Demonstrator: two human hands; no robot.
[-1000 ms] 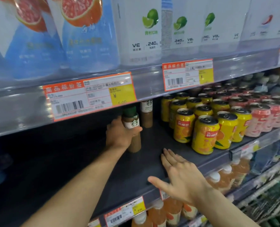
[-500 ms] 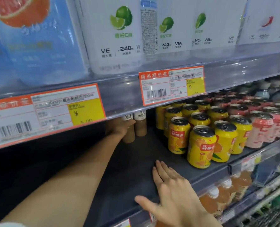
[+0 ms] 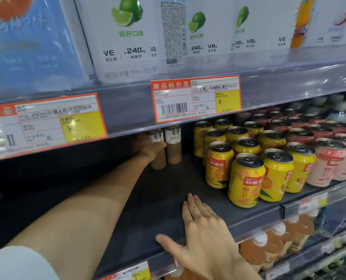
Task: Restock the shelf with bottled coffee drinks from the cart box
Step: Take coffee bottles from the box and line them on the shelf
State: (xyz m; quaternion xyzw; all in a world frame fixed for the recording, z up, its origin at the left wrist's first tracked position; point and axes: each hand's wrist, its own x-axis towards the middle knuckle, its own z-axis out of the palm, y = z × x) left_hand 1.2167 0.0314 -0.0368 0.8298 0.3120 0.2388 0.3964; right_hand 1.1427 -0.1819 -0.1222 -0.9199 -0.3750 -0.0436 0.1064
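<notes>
Both hands are at the same dark shelf (image 3: 168, 209). Far back in the bay, the left hand (image 3: 145, 149) is wrapped around a bottled coffee drink (image 3: 158, 150), its fingers curled about the label — the bottle stands upright, just beside a second latte bottle (image 3: 173, 144) to its right, and the two appear to touch. The right hand (image 3: 204, 229) is laid flat, palm down and fingers spread, on the shelf's front edge, holding nothing.

Several risks can be judged from here. The held bottle is tall and narrow; if it is released before its base sits flat, it may be tipped against its neighbour and both knocked over. The upper shelf rail (image 3: 127, 114) hangs low over the bottle tops, so a lift during withdrawal could catch the hand or wrist. The arm is stretched far in, and the grip is partly hidden by the rail, so whether the bottle is fully set down cannot be told.

The shelf surface is seen as smooth and bare across its left part. To the right, yellow orange-drink cans (image 3: 246, 178) are ranked in rows, pink cans (image 3: 327, 164) beyond them — well apart from the bottles. Orange price tags (image 3: 196, 98) are fixed to the rail, with large lime-flavoured drink bottles (image 3: 127, 37) above. The cart box is not in view.
</notes>
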